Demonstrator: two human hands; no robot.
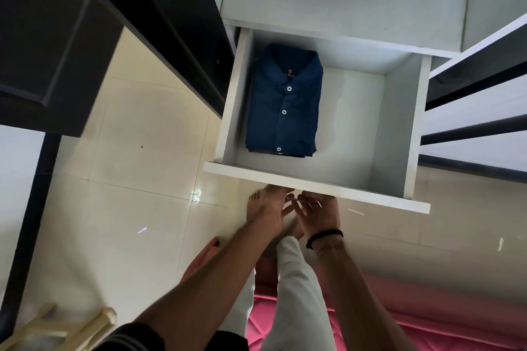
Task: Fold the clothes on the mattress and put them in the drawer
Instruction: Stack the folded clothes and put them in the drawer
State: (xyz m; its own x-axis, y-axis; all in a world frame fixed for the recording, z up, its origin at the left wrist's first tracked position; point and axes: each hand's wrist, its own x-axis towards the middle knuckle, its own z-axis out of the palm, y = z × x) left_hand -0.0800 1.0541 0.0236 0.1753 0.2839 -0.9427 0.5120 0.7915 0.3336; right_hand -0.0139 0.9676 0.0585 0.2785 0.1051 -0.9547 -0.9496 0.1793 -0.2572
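**Shirt stowed, drawer ready to close**

Since folded flat, collar up and buttons showing, the navy shirt lies in the left half of the open white drawer, leaving bare room on the right for more clothes. Well apart from both hands, on the far side of the drawer front. Left hand under the front edge, fingers straight, grasping nothing. Right hand curled on the metal handle, probably to push shut. Pink mattress below.
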